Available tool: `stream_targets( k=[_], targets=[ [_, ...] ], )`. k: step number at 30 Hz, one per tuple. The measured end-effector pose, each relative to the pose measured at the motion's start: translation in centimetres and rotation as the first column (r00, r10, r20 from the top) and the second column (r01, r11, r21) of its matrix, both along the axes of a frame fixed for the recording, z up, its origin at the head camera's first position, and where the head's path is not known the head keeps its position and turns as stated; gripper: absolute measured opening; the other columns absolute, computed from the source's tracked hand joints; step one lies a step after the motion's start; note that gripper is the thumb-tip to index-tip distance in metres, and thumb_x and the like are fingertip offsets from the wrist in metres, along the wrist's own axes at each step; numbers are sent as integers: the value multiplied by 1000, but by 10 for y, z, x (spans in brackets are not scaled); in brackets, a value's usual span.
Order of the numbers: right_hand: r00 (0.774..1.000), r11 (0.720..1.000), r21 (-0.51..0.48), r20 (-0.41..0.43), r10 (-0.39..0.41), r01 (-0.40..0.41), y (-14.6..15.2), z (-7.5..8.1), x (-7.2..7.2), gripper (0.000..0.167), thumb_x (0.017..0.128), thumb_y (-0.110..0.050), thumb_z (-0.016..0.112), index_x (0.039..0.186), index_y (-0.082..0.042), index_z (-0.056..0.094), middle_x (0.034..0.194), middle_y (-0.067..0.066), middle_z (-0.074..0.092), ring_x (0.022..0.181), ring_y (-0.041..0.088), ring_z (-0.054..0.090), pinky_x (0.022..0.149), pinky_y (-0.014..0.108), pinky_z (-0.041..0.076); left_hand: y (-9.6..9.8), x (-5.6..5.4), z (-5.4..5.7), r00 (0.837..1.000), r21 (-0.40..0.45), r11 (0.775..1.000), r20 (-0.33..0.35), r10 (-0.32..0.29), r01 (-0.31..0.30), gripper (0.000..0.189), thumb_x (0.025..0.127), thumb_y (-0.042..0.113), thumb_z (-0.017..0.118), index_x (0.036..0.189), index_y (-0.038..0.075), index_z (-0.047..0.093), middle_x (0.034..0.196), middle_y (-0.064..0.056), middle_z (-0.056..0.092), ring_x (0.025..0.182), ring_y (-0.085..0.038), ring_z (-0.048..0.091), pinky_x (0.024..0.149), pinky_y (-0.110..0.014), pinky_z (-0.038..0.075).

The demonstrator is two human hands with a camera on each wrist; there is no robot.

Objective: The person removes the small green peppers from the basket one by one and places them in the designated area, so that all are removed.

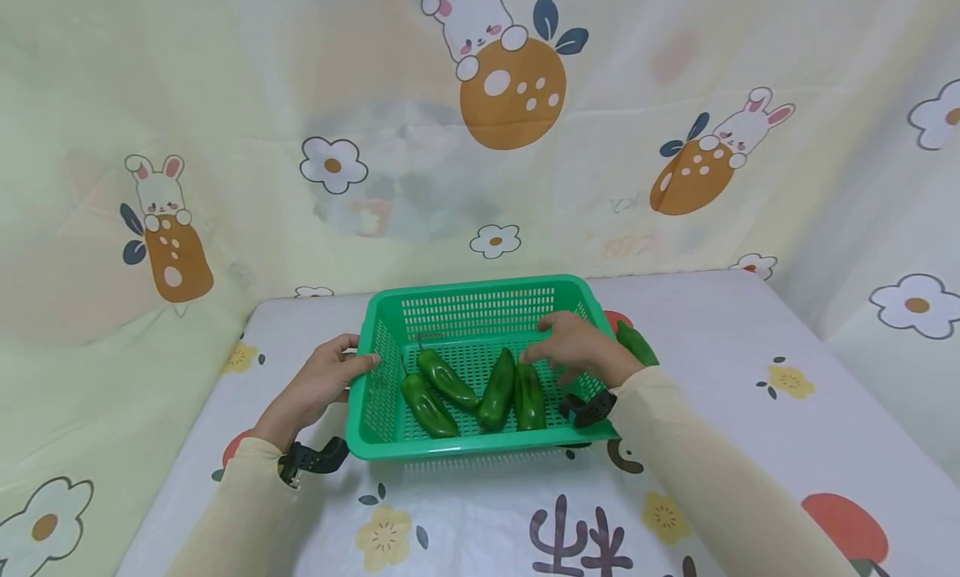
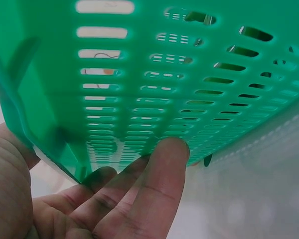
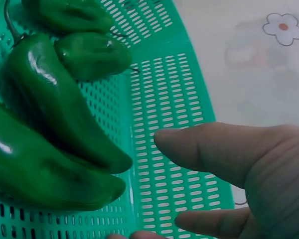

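A green plastic basket [image 1: 465, 448] with slotted walls holds several green peppers [image 1: 427, 406]. My left hand [image 1: 318, 385] grips its left rim, thumb over the edge; in the left wrist view the fingers [image 2: 162, 189] lie along the outside of the slotted wall. Over the basket's right part reaches my right hand [image 1: 581, 348], thumb and fingers spread apart with nothing between them. Its fingertips are close to the rightmost pepper in the basket [image 1: 529, 398]. The right wrist view shows the thumb [image 3: 204, 147] pointing toward the pepper tips, with a gap between.
Another green pepper [image 1: 636, 343] lies on the table outside the basket's right wall, partly hidden by my right arm. A printed cloth [image 1: 465, 519] covers the table. Behind it hangs a curtain [image 1: 405, 77] with rabbits and flowers.
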State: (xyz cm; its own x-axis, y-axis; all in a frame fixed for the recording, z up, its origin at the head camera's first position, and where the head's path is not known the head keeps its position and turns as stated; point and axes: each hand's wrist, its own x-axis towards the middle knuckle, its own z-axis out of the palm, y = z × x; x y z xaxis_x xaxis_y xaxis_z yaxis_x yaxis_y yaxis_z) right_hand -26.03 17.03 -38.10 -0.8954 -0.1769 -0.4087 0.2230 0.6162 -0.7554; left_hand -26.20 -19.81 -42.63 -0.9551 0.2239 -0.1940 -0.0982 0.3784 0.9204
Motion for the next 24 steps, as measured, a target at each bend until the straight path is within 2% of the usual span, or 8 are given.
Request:
stream_targets(
  k=[5, 9, 17, 20, 22, 24],
  targets=[
    [999, 1000, 0, 41, 18, -18, -3, -4, -3, 79, 96, -18, 74, 158, 7, 31, 158, 31, 39, 129, 52, 57, 78, 47, 66, 1, 0, 0, 1000, 1, 1000, 0, 4, -4, 48, 105, 21, 60, 143, -4, 46, 124, -27, 68, 94, -28, 77, 78, -44, 66],
    [998, 998, 51, 49, 44, -47, -6, -8, -5, 77, 95, -17, 74, 156, 10, 33, 155, 31, 42, 122, 49, 62, 74, 46, 66, 1, 1, 0, 1000, 6, 1000, -3, 4, -4, 48, 105, 22, 60, 143, -4, 46, 123, -27, 68, 94, -29, 77, 78, -44, 66],
    [995, 984, 147, 46, 91, -96, -11, -16, -8, 76, 94, -18, 76, 153, 11, 38, 150, 29, 49, 97, 33, 71, 68, 42, 65, 1, 2, 0, 1000, 7, 1000, -4, 10, -10, 48, 105, 21, 60, 143, -4, 46, 121, -26, 68, 93, -28, 77, 77, -43, 66],
    [994, 979, 174, 43, 102, -108, -14, -18, -9, 55, 93, -17, 77, 136, 9, 57, 133, 26, 60, 89, 31, 72, 65, 41, 65, 1, 2, 0, 1000, 5, 1000, -1, 10, -10, 48, 105, 22, 60, 143, -4, 46, 121, -26, 68, 93, -29, 77, 76, -43, 66],
    [993, 972, 200, 39, 114, -119, -16, -20, -10, 35, 92, -16, 78, 116, 6, 66, 114, 23, 68, 82, 29, 73, 63, 41, 65, 1, 2, 0, 1000, 4, 1000, 1, 10, -10, 48, 105, 22, 60, 144, -3, 46, 122, -26, 68, 93, -29, 77, 76, -44, 66],
    [992, 965, 227, 34, 123, -128, -18, -20, -10, 20, 91, -15, 78, 96, 1, 67, 95, 17, 69, 74, 29, 74, 60, 40, 64, 1, 2, 0, 1000, 1, 1000, 1, 9, -9, 48, 105, 22, 60, 143, -3, 46, 122, -26, 68, 93, -29, 77, 77, -44, 66]
  ],
)
